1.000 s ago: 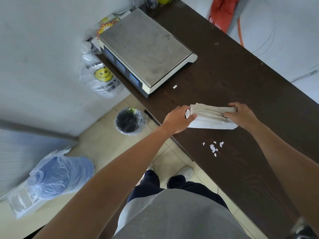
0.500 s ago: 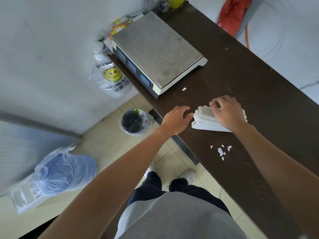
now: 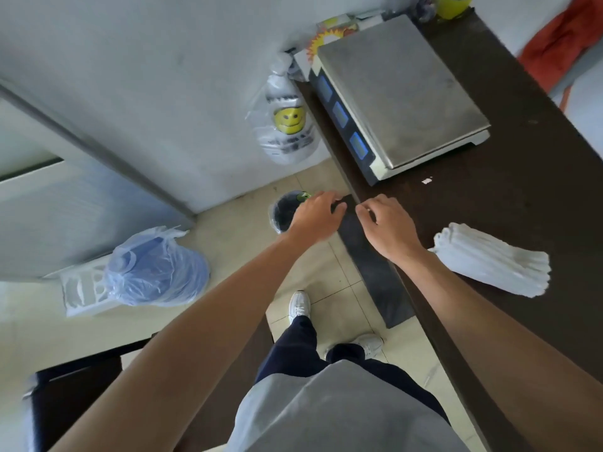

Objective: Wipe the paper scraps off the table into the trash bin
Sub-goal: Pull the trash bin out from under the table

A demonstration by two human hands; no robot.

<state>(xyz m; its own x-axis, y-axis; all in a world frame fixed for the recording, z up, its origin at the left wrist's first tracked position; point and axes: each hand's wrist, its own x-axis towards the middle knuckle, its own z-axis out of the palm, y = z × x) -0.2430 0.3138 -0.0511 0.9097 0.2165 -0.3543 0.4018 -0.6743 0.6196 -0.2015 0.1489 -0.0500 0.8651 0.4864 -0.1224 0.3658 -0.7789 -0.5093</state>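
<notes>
Cloth lengthwise along table (folded, untouched); both hands loosely curled, empty, over trash bin.

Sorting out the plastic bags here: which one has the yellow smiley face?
The clear bag hanging beside the scale at the table's far end. The blue bag sits on the floor, with no face on it.

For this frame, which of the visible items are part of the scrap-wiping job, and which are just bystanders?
Part of the job:
- white cloth, lying on the table
- paper scrap near the scale
- trash bin on the floor
- left hand and right hand at the table edge

Just lying about:
- weighing scale
- smiley-face bag
- blue plastic bag
- orange cloth
</notes>
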